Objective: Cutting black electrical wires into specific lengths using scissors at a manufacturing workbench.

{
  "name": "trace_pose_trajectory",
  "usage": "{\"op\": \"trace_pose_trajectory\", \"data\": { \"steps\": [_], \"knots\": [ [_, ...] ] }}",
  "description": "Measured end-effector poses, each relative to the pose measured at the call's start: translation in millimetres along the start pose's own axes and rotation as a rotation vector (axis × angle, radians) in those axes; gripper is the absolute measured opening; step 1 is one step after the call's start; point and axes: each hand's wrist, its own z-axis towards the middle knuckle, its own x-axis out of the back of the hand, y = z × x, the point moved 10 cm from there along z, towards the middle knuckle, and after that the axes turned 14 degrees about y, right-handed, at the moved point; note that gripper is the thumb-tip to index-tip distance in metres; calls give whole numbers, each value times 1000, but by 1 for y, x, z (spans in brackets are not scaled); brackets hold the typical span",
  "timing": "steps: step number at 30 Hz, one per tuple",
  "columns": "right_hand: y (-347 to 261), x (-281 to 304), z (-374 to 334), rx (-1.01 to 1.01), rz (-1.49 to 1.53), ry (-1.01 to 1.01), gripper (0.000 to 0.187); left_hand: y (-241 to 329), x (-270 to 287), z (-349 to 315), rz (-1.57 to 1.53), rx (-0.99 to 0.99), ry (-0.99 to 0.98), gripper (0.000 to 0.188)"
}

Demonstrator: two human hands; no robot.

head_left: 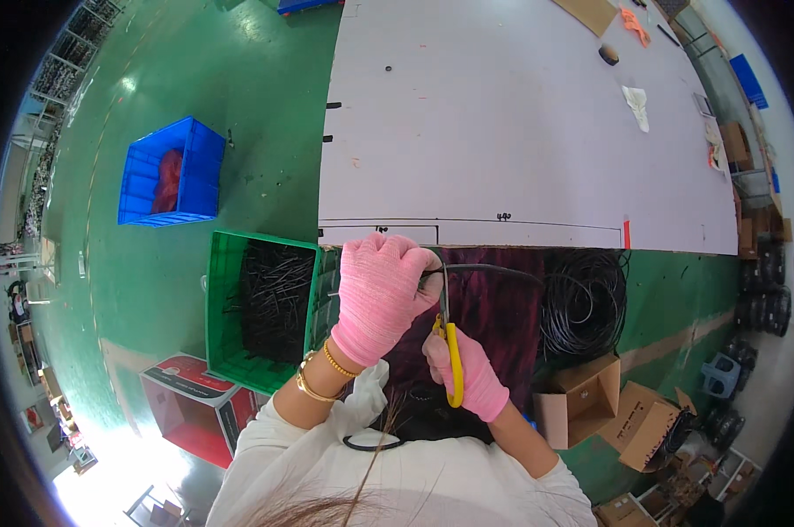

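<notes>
My left hand, in a pink knit glove, is closed around a thin black tube near the table's front edge. The tube runs off to the right of the fist and bends down toward a coil of the same black tubing. My right hand, gloved in pink too, grips yellow-handled scissors. Their blades point away from me and meet the tube just right of my left fist. Whether they have cut into it I cannot tell.
A white table with drawn measuring lines lies ahead. At my left a green crate holds many short black pieces. Farther left stands a blue bin with a red bag; a red-and-white box sits nearer. Cardboard boxes are at my right.
</notes>
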Motion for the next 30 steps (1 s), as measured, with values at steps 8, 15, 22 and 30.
{"op": "trace_pose_trajectory", "data": {
  "steps": [8,15,22,30],
  "knots": [
    [-4,2,-3,3,77,-24,15,-1,1,3,-86,20,-29,14],
    [0,3,-4,-95,82,-20,13,-1,1,3,-72,23,-37,14],
    [4,4,-5,-165,149,-22,21,-1,-2,2,-89,33,-52,15],
    [-18,1,-11,-118,187,-76,38,-3,-1,2,-89,33,-66,15]
  ]
}}
